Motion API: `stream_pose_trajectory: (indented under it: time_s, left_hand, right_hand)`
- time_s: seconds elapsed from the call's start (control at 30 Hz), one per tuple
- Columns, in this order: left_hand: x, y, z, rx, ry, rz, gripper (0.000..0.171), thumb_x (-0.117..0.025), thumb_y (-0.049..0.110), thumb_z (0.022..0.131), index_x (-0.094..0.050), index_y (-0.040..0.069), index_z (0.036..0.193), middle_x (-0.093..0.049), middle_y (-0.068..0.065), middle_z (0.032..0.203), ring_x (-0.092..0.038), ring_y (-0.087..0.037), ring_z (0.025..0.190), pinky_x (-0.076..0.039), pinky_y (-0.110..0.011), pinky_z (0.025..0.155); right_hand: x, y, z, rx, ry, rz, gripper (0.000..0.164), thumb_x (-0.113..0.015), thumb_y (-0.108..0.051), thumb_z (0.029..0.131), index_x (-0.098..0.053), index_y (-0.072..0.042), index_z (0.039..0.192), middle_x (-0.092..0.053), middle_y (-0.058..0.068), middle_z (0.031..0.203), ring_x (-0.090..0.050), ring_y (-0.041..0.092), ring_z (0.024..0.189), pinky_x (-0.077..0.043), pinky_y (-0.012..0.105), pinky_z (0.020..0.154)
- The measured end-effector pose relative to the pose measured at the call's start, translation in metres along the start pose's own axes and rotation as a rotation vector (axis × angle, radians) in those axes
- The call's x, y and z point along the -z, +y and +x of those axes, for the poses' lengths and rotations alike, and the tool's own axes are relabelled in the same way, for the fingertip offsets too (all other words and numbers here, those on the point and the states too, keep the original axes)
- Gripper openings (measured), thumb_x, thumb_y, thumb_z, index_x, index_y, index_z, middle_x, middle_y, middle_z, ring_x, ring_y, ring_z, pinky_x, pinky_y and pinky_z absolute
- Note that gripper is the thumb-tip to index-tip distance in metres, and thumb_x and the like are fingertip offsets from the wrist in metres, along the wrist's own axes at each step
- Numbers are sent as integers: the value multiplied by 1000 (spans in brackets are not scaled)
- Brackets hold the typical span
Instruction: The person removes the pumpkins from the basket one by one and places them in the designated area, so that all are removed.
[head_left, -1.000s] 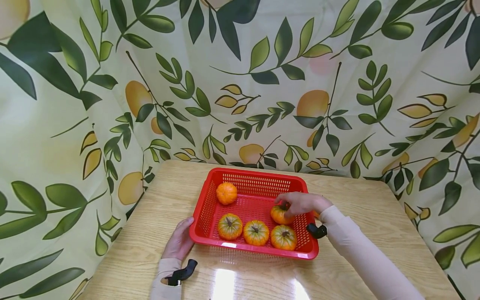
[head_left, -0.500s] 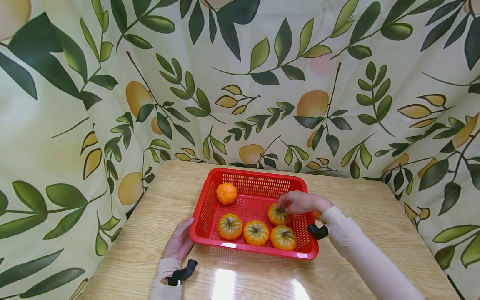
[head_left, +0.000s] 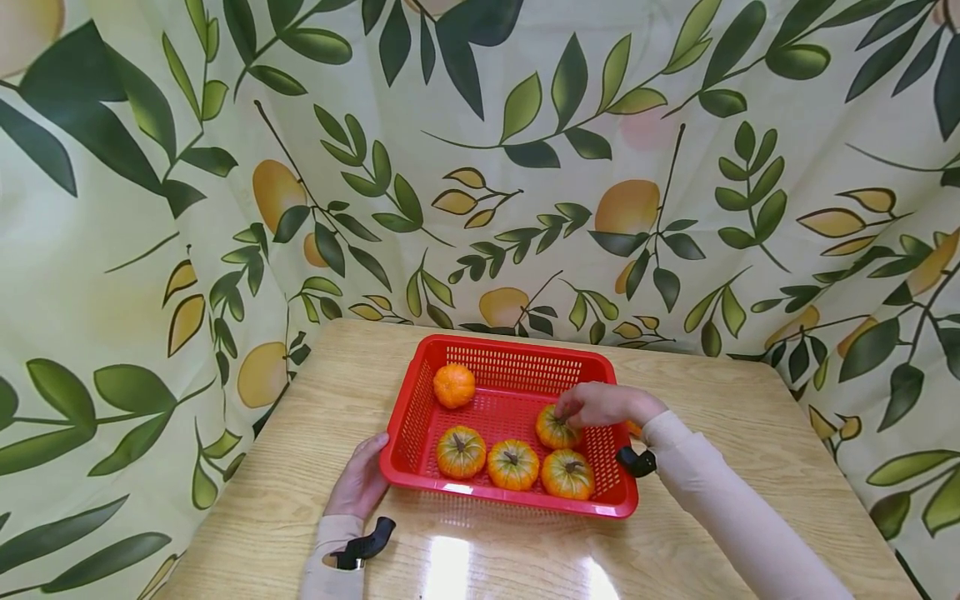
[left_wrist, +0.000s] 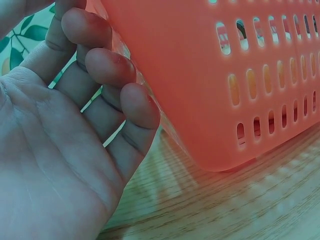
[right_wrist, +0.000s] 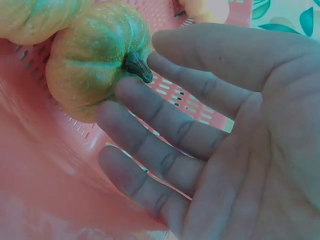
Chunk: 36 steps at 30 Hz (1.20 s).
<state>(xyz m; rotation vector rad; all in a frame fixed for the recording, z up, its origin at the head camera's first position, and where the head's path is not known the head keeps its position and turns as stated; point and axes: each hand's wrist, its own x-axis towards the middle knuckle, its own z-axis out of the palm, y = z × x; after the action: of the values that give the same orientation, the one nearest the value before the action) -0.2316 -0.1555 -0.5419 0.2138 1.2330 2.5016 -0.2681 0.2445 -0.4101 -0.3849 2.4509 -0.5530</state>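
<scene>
In the head view a red slotted plastic basket (head_left: 517,343) stands on the table. Near its right end, my right hand (head_left: 600,403) hovers over a small orange pumpkin (head_left: 553,432) with pale green stripes. From the right wrist I see loosely bent fingers (right_wrist: 165,130) beside that pumpkin's dark stem (right_wrist: 138,67); nothing is clasped, and whether a fingertip touches is unclear. My left hand (head_left: 360,479) holds the basket's front left corner, thumb at the rim. Against the outer wall (left_wrist: 185,90) lie its curled fingers (left_wrist: 137,105) in the left wrist view.
Along the basket's front side sit three striped pumpkins (head_left: 461,452). A plainer orange pumpkin (head_left: 453,386) is in the back left corner. Something orange (head_left: 634,429) shows beyond the right wall, partly hidden by my wrist. A leaf-patterned cloth (head_left: 480,183) hangs behind the table (head_left: 720,400).
The pumpkin under my right hand has shifted slightly left and back, and the fingers have loosened from around it. My left hand and the basket stay in place.
</scene>
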Motion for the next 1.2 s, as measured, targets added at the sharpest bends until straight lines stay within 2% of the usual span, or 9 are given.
stream_pose_trajectory:
  time_s: [0.27,0.4,0.53,0.8,1.03,1.2]
  left_hand:
    - [1,-1,1,-11,0,0,35,-44,16,104,-78,22,100,-77,7,101,-68,-7,98,-54,-25,91]
    - [1,-1,1,-10,6,4,35,-44,16,104,-78,22,99,-77,7,101,-68,-7,97,-54,-25,91]
    - [1,-1,1,-15,-19,-13,35,-44,15,104,-78,21,101,-77,7,102,-69,-7,98,-54,-25,91]
    - [1,0,1,-12,-34,-16,34,-44,15,104,-78,21,101,-77,7,102,-69,-7,98,-54,-25,92]
    - [0,0,0,-20,-61,-19,37,-40,14,105,-77,21,104,-76,7,104,-69,-7,100,-54,-26,93]
    - [1,-1,0,-19,-52,-8,37,-41,14,105,-77,21,105,-77,7,105,-69,-8,99,-54,-26,93]
  right_hand:
    - [1,0,3,17,-24,7,11,-64,-19,97,-70,-15,105,-66,-1,97,-56,15,90,-50,32,85]
    - [1,0,3,28,-29,17,10,-63,-22,98,-71,-15,100,-66,0,93,-56,14,88,-48,31,82]
    - [1,0,2,37,-26,35,13,-63,-23,99,-72,-14,100,-67,1,93,-56,15,87,-49,31,81]
    - [3,3,-4,75,48,33,24,-62,-27,99,-73,-11,113,-69,-1,101,-58,15,90,-52,31,84]
    - [8,7,-7,138,129,89,19,-61,-24,101,-73,-11,106,-70,1,97,-59,14,86,-51,26,78]
    - [11,9,-10,167,192,90,11,-63,-16,99,-72,-12,103,-71,2,100,-59,15,88,-52,28,80]
